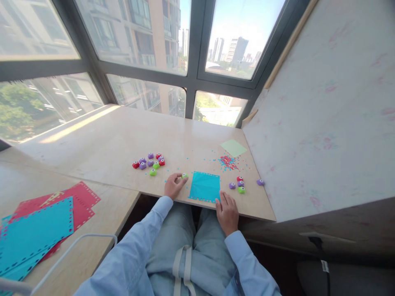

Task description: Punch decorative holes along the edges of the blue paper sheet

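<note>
On the sill, a blue sheet of paper [205,186] with punched notches along its top and bottom edges lies in front of me. My left hand [175,186] is closed, its thumb and fingers around a small green craft punch [184,176] with an eye-like knob, just left of the sheet. My right hand [227,210] rests with its fingers stretched out at the sheet's lower right corner, touching it. To the right stand a few more punches, among them a green one [241,190] and a purple one [232,186].
Several purple, red and green punches [150,163] cluster at the left. Red and blue paper bits [228,163] are heaped near a pale green sheet [233,148]. Punched blue sheets [40,230] and red sheets [84,195] lie on the left table. A wall [324,123] bounds the right side.
</note>
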`<state>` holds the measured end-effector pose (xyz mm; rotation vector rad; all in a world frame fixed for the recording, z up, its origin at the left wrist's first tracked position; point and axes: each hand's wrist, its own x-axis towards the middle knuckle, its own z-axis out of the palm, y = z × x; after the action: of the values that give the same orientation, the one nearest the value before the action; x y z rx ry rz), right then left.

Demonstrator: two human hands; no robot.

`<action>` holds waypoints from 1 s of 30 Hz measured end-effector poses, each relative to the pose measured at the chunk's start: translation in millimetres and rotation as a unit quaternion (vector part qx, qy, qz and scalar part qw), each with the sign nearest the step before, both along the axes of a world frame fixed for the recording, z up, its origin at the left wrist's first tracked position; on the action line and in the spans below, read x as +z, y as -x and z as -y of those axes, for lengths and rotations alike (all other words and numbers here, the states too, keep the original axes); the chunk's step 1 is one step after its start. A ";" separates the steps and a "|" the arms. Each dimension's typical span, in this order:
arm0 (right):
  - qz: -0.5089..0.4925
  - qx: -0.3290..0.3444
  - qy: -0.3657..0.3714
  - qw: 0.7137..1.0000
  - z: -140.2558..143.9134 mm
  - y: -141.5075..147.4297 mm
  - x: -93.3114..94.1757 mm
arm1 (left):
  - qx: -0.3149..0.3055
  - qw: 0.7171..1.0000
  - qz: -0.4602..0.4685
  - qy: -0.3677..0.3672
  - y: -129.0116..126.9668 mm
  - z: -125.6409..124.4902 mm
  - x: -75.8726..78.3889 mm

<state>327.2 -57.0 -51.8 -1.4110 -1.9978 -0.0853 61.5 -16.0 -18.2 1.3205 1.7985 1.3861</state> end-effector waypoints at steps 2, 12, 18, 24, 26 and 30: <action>-0.054 0.002 0.023 0.998 -0.7 -2.3 1.2 | 0.030 0.996 0.082 -0.005 -6.7 8.6 7.1; -0.480 0.058 0.234 0.844 37.8 28.2 53.0 | -0.062 0.977 0.190 -0.071 -80.0 67.0 38.9; -0.566 0.076 0.250 0.782 38.0 48.6 80.3 | -0.083 0.974 0.039 -0.207 -111.3 64.3 42.2; -0.589 0.002 0.213 0.780 24.1 23.1 73.4 | -0.225 0.951 0.018 -0.210 -128.0 59.1 47.3; -0.581 -0.016 0.200 0.789 18.8 14.4 74.3 | -0.254 0.947 0.016 -0.197 -127.6 56.0 44.0; -0.538 -0.018 0.181 0.823 3.8 0.9 77.7 | -0.262 0.949 -0.082 -0.156 -116.9 36.2 31.8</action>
<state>326.3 -60.8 25.8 -1.2537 -1.0334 0.9242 178.4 -52.2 13.6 1.9541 1.2068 1.3120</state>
